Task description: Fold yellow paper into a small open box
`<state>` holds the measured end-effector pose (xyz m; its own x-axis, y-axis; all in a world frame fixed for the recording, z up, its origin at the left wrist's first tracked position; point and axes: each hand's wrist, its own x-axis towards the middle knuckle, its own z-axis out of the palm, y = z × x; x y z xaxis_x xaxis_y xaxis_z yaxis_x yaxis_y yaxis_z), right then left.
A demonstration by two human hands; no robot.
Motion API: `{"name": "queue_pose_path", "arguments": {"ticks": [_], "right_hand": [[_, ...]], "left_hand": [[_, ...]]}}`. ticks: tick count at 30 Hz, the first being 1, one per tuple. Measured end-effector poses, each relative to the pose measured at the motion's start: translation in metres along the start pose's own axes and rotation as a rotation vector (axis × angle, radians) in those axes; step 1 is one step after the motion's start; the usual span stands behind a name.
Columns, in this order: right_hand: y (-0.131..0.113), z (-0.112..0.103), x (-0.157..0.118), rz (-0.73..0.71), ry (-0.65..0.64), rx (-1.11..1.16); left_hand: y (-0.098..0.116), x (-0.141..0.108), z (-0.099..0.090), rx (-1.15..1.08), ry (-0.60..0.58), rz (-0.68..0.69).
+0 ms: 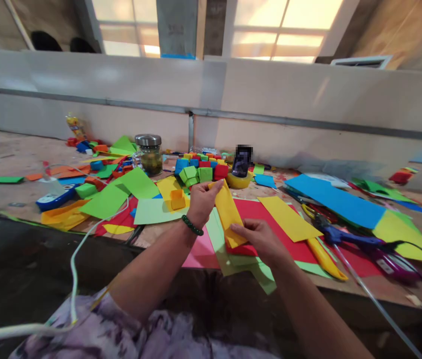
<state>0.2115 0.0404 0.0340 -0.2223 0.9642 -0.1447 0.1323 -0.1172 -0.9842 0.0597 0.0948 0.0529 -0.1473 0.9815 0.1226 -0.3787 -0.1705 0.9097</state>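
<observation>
Between my two hands a folded strip of yellow paper (pixel 227 207) is held up, slanting down to the right. My left hand (pixel 203 202), with a dark green bead bracelet at the wrist, pinches its upper end. The fingers of my right hand (pixel 257 237) are closed on its lower end. Beneath lie sheets of red paper (pixel 266 219), pale green paper (pixel 218 244) and pink paper (pixel 201 252). A flat yellow sheet (pixel 289 218) rests to the right of my right hand. Left of my left hand sits a small yellow paper box (pixel 177 199).
Several small coloured paper boxes (pixel 205 173) are piled behind my hands. A lidded glass jar (pixel 149 154) and a phone (pixel 241 162) in a yellow tape roll (pixel 239 180) stand behind. Rightward lie a yellow-handled cutter (pixel 326 259), a glue gun (pixel 345 234) and blue sheets (pixel 336 199).
</observation>
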Motion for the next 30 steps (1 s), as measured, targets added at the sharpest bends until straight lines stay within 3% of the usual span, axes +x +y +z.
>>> {"name": "queue_pose_path", "arguments": {"ticks": [4,14,26,30], "right_hand": [[-0.001,0.002,-0.001,0.09,0.042,0.126],[0.007,0.002,0.0,0.044,0.109,0.183],[0.009,0.004,0.001,0.002,0.124,0.046],[0.01,0.003,0.0,-0.009,0.106,0.002]], "left_hand": [[-0.003,0.003,0.0,-0.031,0.029,0.001],[-0.001,-0.011,0.006,-0.118,-0.069,-0.126],[-0.001,-0.025,0.015,-0.221,-0.173,-0.218],[0.0,-0.025,0.013,-0.156,-0.218,-0.249]]}}
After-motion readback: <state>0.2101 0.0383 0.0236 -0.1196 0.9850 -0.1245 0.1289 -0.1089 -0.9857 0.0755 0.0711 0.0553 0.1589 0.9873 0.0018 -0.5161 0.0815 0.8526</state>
